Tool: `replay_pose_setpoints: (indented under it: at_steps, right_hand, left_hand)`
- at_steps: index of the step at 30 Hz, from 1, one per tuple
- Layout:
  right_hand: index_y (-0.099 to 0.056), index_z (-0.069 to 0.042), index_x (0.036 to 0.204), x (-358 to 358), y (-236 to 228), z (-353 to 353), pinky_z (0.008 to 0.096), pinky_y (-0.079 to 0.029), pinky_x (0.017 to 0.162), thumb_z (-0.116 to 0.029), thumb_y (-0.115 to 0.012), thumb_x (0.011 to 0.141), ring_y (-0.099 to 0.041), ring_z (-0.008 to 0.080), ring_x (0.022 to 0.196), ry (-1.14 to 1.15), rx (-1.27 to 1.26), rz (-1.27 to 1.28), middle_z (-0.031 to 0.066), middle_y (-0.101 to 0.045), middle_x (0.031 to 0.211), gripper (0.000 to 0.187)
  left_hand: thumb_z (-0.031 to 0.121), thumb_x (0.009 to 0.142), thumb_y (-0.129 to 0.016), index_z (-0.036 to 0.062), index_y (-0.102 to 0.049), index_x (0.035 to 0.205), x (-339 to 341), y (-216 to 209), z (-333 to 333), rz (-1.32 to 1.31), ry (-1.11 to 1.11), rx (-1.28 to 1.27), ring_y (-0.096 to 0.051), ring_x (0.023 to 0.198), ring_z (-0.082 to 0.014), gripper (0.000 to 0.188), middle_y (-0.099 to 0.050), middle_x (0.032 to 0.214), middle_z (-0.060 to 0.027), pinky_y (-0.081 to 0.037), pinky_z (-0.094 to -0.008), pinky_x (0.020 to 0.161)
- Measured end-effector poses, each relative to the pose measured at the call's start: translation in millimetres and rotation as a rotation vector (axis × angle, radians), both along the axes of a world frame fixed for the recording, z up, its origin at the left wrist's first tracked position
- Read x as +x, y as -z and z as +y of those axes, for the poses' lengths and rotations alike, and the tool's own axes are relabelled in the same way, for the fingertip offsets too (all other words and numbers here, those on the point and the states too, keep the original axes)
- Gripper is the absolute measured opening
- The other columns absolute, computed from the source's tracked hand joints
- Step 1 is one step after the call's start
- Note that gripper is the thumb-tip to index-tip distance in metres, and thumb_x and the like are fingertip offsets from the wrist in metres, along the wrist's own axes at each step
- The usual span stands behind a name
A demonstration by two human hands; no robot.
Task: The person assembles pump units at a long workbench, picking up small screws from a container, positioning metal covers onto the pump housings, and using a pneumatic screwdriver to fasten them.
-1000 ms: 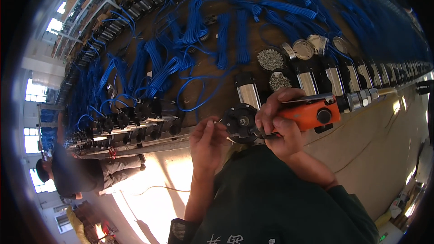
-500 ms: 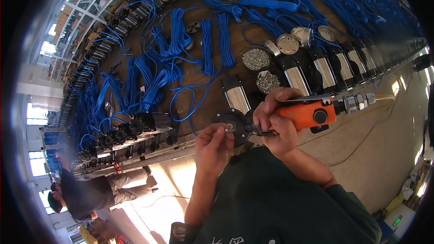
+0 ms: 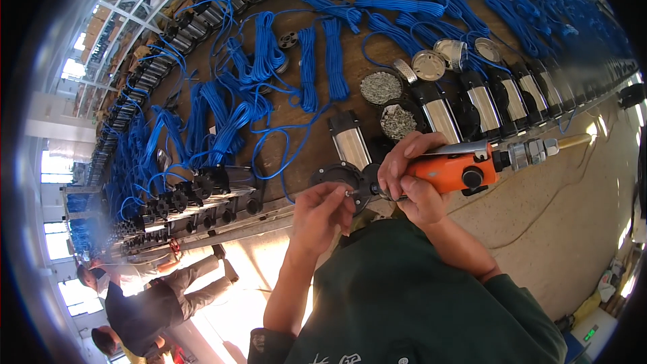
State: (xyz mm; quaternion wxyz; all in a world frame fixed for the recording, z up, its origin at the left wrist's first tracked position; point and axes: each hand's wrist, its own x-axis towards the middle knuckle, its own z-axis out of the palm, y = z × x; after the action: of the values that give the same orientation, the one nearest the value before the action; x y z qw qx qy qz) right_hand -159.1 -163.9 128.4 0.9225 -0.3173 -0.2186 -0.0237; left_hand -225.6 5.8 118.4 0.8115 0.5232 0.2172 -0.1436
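My right hand is wrapped around an orange air screwdriver with a silver hose fitting at its right end. The driver lies nearly level, its bit pointing left. My left hand pinches a small metal screw at the bit's tip; whether screw and bit touch is too small to tell. Just beyond the fingertips is a black round flange at the near end of a motor with a silver body, partly hidden by my hands and the driver.
Two bowls of small screws stand beyond the driver. Silver motors line the bench edge to the right. Bundles of blue cable cover the brown bench. A co-worker is at the lower left.
My left hand has shifted slightly right with the screw, closer to the driver. The driver has moved a little left. The co-worker at the lower left has changed position, and another person shows behind.
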Motion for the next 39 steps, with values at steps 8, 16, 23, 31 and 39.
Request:
replay_pose_setpoints:
  at_steps: [8,16,23,31,39]
  right_hand:
    - [-0.044,-0.003,0.109,9,51,-6,0.0341,-0.046,0.063,0.008,-0.048,0.075,-0.051,0.0177,0.063,0.066,-0.192,0.183,0.0115,-0.05,0.087,0.036]
    - [-0.046,-0.003,0.104,11,73,3,0.029,-0.046,0.062,0.01,-0.047,0.075,-0.051,0.0155,0.065,0.052,-0.213,0.28,0.0093,-0.052,0.086,0.031]
    - [-0.052,-0.001,0.097,14,71,15,0.0242,-0.048,0.063,0.01,-0.054,0.073,-0.057,0.011,0.072,-0.01,-0.309,0.307,0.0057,-0.058,0.083,0.026]
    - [-0.053,0.0,0.101,10,71,15,0.0247,-0.049,0.065,0.007,-0.058,0.076,-0.059,0.0108,0.075,0.028,-0.389,0.321,0.0075,-0.062,0.087,0.027]
    - [-0.046,-0.004,0.111,-13,49,-51,0.0269,-0.049,0.062,0.006,-0.055,0.077,-0.057,0.0139,0.069,0.225,-0.208,0.224,0.0105,-0.058,0.088,0.036]
  left_hand:
    - [0.001,0.083,-0.046,-0.0063,-0.034,0.137,28,-9,-20,0.073,0.628,0.533,-0.056,0.041,-0.018,0.056,-0.061,0.06,-0.0118,-0.046,-0.0301,0.036]
    - [0.004,0.085,-0.049,-0.0055,-0.038,0.134,31,-9,-27,0.104,0.674,0.645,-0.058,0.044,-0.0215,0.052,-0.06,0.059,-0.0117,-0.046,-0.0312,0.04]
    - [0.009,0.085,-0.063,0.0017,-0.061,0.111,27,22,24,-0.406,-0.015,1.186,-0.062,0.071,-0.0163,0.027,-0.064,0.077,-0.0073,-0.049,-0.0284,0.059]
    - [0.011,0.086,-0.063,-0.0011,-0.064,0.102,63,58,51,-0.301,0.023,0.881,-0.063,0.078,-0.0144,0.02,-0.068,0.089,-0.0083,-0.05,-0.027,0.072]
    - [0.015,0.079,-0.068,0.001,-0.064,0.1,194,101,64,-0.44,0.413,1.213,-0.066,0.082,-0.0285,0.025,-0.067,0.088,-0.0151,-0.051,-0.0363,0.074]
